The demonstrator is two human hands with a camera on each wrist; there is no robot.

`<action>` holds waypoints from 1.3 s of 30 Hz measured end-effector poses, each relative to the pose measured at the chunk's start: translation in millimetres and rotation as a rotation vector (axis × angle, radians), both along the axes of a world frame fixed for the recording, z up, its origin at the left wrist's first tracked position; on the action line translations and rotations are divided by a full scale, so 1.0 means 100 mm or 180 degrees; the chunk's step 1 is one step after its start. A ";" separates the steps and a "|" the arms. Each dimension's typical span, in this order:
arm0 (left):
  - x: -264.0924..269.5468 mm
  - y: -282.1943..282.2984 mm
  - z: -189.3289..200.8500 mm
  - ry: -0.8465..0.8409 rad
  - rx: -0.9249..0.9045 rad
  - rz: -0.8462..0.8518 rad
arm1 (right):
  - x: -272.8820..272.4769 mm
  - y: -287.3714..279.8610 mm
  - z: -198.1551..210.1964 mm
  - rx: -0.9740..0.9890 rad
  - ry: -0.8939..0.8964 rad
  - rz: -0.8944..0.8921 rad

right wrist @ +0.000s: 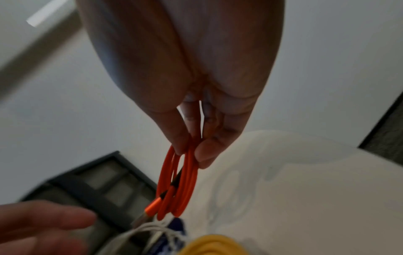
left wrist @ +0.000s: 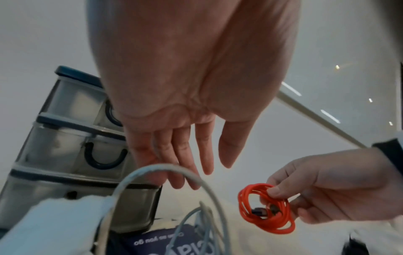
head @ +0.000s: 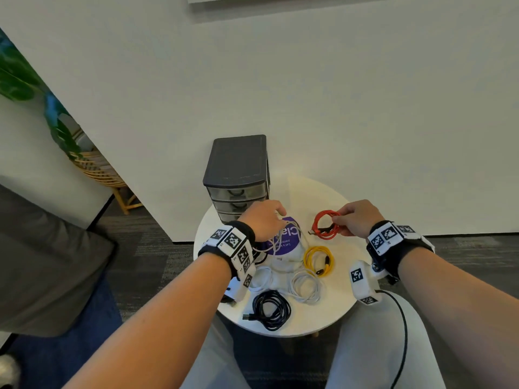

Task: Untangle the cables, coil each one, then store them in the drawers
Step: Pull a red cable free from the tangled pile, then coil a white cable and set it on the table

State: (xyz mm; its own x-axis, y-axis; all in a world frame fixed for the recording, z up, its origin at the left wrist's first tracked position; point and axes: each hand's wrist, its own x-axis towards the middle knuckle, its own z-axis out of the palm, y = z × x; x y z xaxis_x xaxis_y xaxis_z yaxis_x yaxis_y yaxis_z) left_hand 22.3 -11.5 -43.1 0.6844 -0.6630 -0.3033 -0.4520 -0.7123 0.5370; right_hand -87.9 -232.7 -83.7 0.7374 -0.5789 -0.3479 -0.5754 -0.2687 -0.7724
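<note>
A dark three-drawer unit (head: 238, 164) (left wrist: 65, 143) stands at the back left of a round white table (head: 339, 301), all drawers closed. My right hand (head: 354, 217) (right wrist: 196, 138) pinches a coiled orange cable (head: 316, 222) (left wrist: 268, 222) (right wrist: 187, 181) between thumb and fingers, above the table's back right. My left hand (head: 264, 217) (left wrist: 185, 155) hovers in front of the lower drawers with its fingers straight. A loose pale cable (head: 276, 240) (left wrist: 157, 168) arcs under that hand. Coiled on the table lie a yellow cable (head: 307, 261) (right wrist: 209, 245), a white cable (head: 295, 287) and a black cable (head: 282, 318).
A purple round card (head: 289, 237) lies under the loose pale cable. Another white coil (head: 262, 276) sits by my left wrist. A wall stands close behind the table. A wicker plant stand (head: 106, 175) and a grey seat (head: 42, 262) are to the left. My knees are under the table's front edge.
</note>
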 end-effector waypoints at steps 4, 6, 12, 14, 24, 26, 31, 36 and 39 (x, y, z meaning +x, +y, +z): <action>-0.01 -0.15 -0.08 -0.0122 0.0596 -0.0234 | 0.00 -0.02 -0.15 -0.0632 0.0459 0.0199; -0.03 -0.21 -0.09 -0.0231 0.0786 -0.0364 | -0.01 -0.02 -0.21 -0.0876 0.0572 0.0251; -0.02 -0.29 -0.13 -0.0415 0.0868 -0.0193 | -0.03 -0.02 -0.18 -0.1183 0.0611 0.0337; 0.00 -0.28 -0.08 -0.0385 0.0664 -0.0091 | -0.03 0.00 -0.09 -0.1271 0.0242 0.0391; -0.01 -0.08 0.86 -0.0052 -0.0670 -0.0048 | 0.27 0.41 0.60 -0.0469 -0.0947 0.1618; -0.01 -0.03 1.05 0.0194 -0.1117 0.0024 | 0.27 0.47 0.80 0.0038 -0.1279 0.1426; 0.00 0.08 1.33 0.1232 -0.2248 0.0292 | 0.21 0.53 1.39 0.0942 -0.1897 0.1112; -0.03 0.14 1.42 0.1645 -0.2275 0.0201 | 0.13 0.53 1.86 0.1421 -0.2042 0.1121; -0.01 0.16 1.46 0.1498 -0.2372 0.0320 | 0.07 0.52 2.01 0.0966 -0.1930 0.0976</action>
State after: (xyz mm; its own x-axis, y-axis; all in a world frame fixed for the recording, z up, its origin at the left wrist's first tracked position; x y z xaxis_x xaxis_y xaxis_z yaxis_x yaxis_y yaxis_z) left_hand 21.8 4.3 103.0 0.6633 -0.7439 -0.0815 -0.0216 -0.1278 0.9916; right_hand -80.5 -181.1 117.8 0.9639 -0.2596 0.0595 0.0418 -0.0730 -0.9965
